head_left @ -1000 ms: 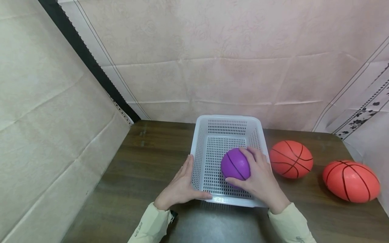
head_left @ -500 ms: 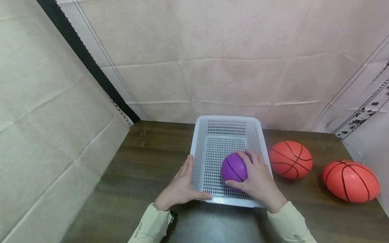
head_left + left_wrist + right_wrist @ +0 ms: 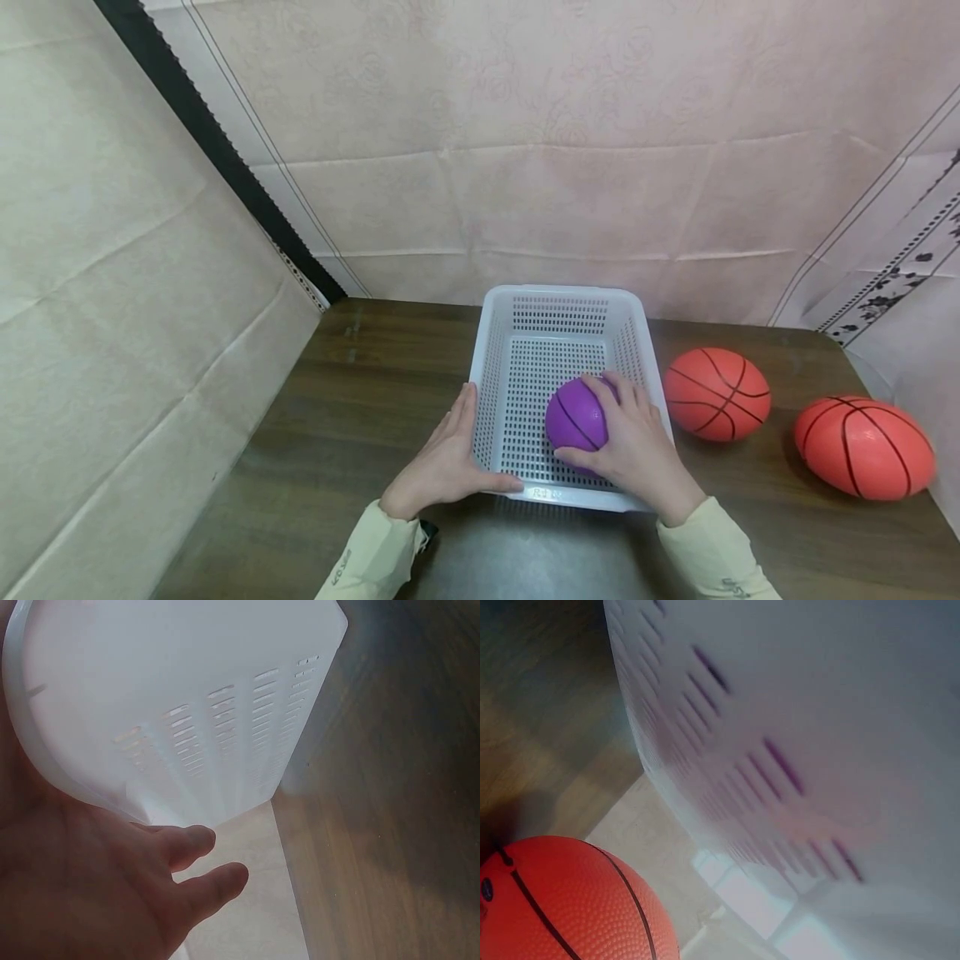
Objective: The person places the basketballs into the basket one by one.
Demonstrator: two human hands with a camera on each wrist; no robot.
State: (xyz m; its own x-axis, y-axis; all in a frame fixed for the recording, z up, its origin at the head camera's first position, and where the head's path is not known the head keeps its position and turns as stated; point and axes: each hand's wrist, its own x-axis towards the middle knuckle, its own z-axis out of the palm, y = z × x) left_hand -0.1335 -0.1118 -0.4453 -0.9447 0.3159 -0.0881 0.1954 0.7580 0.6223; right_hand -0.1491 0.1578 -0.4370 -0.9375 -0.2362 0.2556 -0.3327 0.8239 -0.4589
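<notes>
Head view: the right hand (image 3: 641, 450), nearer, curls round the purple ball (image 3: 574, 419), left of its palm; the left hand (image 3: 448, 468), fingers straight, touches the near-left corner of the basket (image 3: 564, 290).

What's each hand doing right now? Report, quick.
Left hand: open, touching the basket near its front left corner.
Right hand: holding the purple ball in the basket.
</notes>
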